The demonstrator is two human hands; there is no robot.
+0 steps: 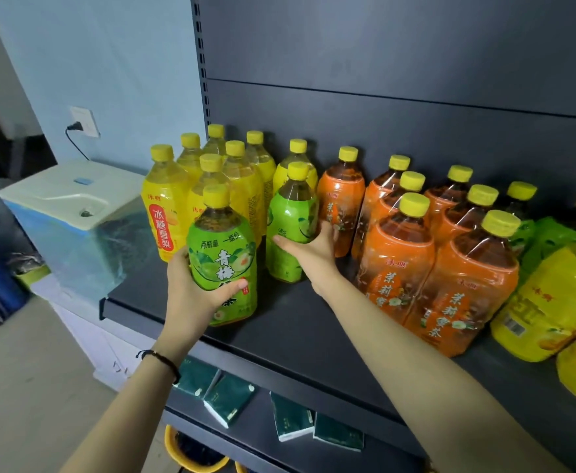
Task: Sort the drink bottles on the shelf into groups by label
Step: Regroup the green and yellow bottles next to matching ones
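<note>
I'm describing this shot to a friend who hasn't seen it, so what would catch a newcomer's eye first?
Two green-label bottles, one in the left hand at the shelf's front, the other gripped by the right hand just behind. They stand between a cluster of yellow-label bottles at the left end and a block of orange-label bottles to the right, all with yellow caps.

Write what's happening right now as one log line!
left hand: holds green bottle | right hand: holds second green bottle | yellow group: left | orange group: right | sorting: unfinished
</note>
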